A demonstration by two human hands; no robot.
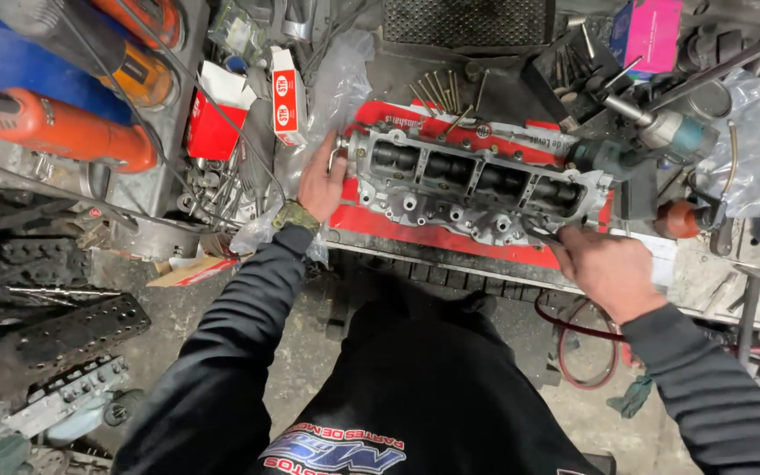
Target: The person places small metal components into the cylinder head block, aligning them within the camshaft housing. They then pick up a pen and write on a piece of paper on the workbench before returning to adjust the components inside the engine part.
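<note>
In the head view, one grey metal cylinder head (472, 185) with four dark recesses lies lengthwise on a red sheet (415, 230) on the cluttered tabletop (705, 273), and two bare hands meet it: the left hand (320, 183) lies against its left end with fingers (334, 163) spread apart, the right hand (607, 266) sits at its near right corner. The right fingers curl together, but whether they clamp a small tool cannot be told, being hidden behind the knuckles. About eight long bolts (437, 91) lie behind the head, two red boxes (222, 119) sit to the left, and a teal power tool (653, 141) to the right is partly covered.
</note>
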